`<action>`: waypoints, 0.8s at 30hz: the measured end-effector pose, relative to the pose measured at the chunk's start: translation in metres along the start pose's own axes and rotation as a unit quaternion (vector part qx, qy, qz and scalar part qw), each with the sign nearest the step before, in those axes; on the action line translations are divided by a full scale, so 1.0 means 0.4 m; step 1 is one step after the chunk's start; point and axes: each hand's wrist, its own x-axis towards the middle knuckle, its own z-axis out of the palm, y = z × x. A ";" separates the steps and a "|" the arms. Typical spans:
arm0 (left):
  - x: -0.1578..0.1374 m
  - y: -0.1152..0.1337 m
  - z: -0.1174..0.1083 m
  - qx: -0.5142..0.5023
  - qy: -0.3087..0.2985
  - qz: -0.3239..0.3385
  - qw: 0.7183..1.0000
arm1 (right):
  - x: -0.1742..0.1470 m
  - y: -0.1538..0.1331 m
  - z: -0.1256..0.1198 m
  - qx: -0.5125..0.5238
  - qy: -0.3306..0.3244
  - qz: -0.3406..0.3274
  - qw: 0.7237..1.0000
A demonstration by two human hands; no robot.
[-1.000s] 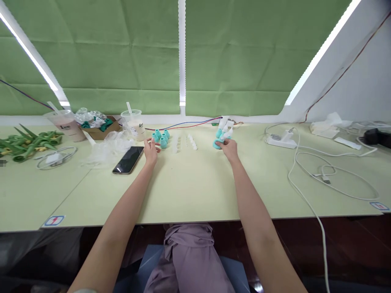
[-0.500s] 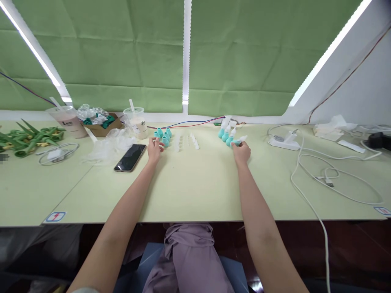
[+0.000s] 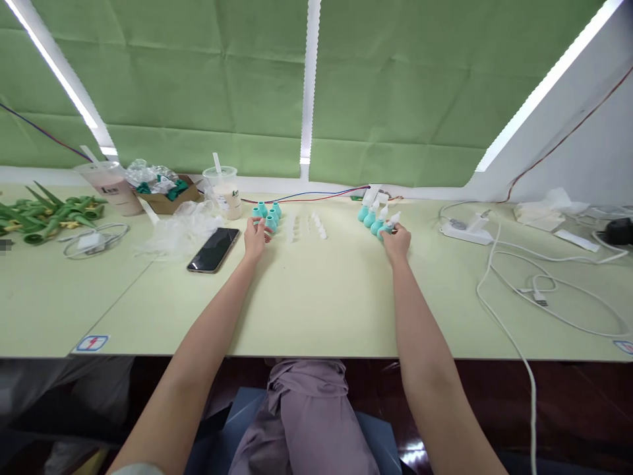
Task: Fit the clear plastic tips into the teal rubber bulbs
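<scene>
At the front end of a diagonal row of teal bottles with white nozzle tips (image 3: pixel 372 218), my right hand (image 3: pixel 397 242) has its fingers closed around the nearest bottle (image 3: pixel 385 228). That bottle stands upright, its white tip pointing up. My left hand (image 3: pixel 255 239) is at a cluster of open-necked teal bottles (image 3: pixel 272 214), fingers curled on the closest one, partly hidden by the fingers. Between the hands lie rows of small translucent pieces (image 3: pixel 291 227) and small white pieces (image 3: pixel 319 226).
A phone (image 3: pixel 213 251), crumpled clear plastic (image 3: pixel 185 227) and a drink cup (image 3: pixel 225 192) are to the left. Further left are a small cardboard box (image 3: pixel 171 200) and green plant-like pieces (image 3: pixel 47 214). On the right, a power strip (image 3: pixel 465 232) and white cables (image 3: pixel 548 276) lie on the table.
The bottle in my right hand has gone from tilted to upright at the row's front end. My left hand stays by the open-necked bottles. The view has shifted slightly.
</scene>
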 end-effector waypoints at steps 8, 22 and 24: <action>-0.007 0.006 0.004 0.010 -0.017 0.005 1.000 | -0.024 -0.012 -0.011 -0.064 -0.038 0.043 0.996; -0.011 0.004 0.006 0.023 -0.050 0.001 0.998 | -0.035 0.003 0.008 -0.047 -0.046 0.036 0.997; -0.010 0.003 0.005 0.022 -0.053 0.003 0.998 | -0.034 0.005 0.012 -0.045 -0.039 0.037 0.998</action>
